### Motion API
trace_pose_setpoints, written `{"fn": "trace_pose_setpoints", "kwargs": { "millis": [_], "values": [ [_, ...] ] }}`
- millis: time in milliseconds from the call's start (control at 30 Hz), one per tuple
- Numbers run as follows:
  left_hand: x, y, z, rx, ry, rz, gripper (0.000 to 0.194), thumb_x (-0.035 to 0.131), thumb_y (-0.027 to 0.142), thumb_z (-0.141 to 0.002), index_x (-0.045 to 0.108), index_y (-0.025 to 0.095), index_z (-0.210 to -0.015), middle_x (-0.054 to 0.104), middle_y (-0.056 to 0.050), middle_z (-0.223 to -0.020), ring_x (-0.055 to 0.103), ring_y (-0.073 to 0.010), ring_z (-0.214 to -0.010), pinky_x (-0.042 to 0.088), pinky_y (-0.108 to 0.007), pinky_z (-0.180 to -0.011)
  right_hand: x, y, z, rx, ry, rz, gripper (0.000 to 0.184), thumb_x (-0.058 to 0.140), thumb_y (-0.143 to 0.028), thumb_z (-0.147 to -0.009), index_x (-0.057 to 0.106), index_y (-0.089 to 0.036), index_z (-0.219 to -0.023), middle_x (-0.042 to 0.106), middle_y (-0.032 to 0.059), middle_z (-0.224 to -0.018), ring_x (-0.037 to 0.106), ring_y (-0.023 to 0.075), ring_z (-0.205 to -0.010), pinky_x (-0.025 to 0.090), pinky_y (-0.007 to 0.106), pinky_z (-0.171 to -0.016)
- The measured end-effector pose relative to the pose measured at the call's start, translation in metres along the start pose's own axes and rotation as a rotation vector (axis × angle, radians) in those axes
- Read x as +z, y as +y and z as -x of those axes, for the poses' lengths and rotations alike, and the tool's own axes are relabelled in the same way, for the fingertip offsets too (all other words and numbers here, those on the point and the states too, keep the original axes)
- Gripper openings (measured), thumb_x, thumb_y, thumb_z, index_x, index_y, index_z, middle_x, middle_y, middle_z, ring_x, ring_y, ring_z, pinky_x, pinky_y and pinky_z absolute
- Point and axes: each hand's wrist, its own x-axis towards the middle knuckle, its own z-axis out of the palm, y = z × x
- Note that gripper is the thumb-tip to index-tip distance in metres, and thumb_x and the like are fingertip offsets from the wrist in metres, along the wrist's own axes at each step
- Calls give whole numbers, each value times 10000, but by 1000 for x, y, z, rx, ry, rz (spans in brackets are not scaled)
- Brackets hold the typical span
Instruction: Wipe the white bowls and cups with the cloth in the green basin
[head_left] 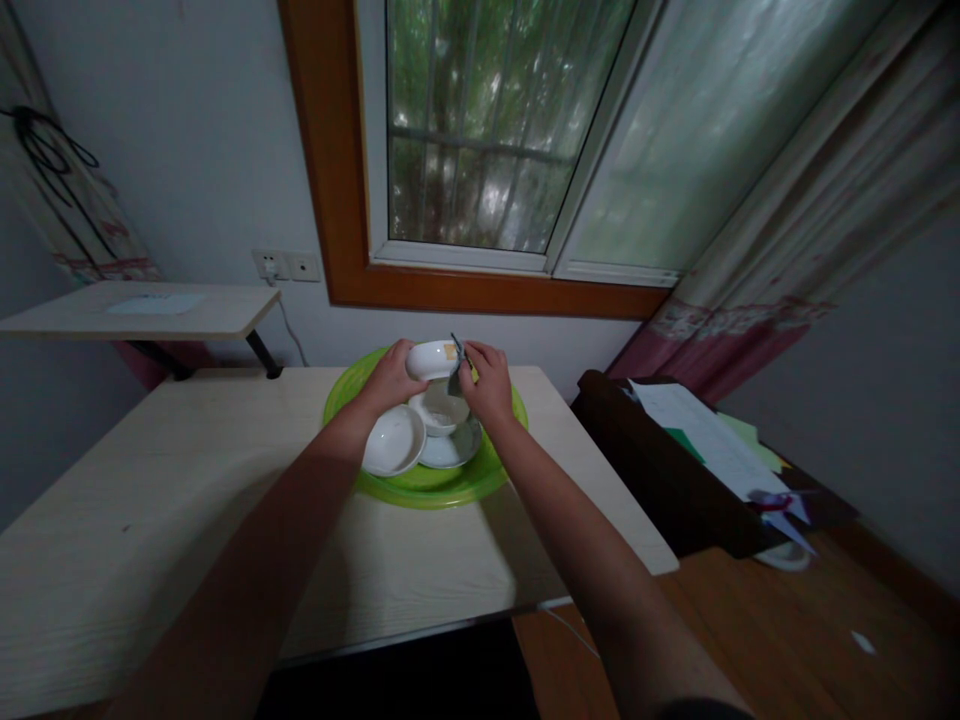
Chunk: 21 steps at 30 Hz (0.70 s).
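Over the green basin [420,498], left-hand fingers [399,354] clasp a white bowl [429,362] while right-hand fingers [481,360] pinch a grey item [454,383].

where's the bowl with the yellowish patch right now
In the head view, the bowl is near the middle, gripped by the left hand beside the right hand, above the green basin.

Illumination is dim; daylight enters through the window [487,120], with bright mottled patches in its panes. Soft shadows flank the forearms [285,530] on the tabletop [412,560]. The lower corners darken; wide-angle distortion stretches the right-hand curtain [810,200]. Fine detail is soft.
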Motion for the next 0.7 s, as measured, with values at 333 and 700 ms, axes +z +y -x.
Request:
{"fn": "trace_pose_setpoints", "kwargs": {
  "millis": [333,700],
  "values": [
    [1,4,1,50,-56,6,429,751,137,-665,555,215,-1039,649,-75,-1090,626,-274,-1065,519,-412,-974,-6,-24,5,-232,-216,50,405,627,-298,-1010,680,-341,-1409,603,80,-1446,486,313,-1286,446,515,-1117],
    [8,-4,-2,26,-9,0,518,799,187,-657,560,217,-1116,655,-82,-1140,628,-289,-1107,511,-422,-1002,-7,-23,2,-69,-68,95,356,552,-297,-1048,712,-323,-1365,598,109,-1380,466,330,-1267,419,546,-1119]
  ]
}}
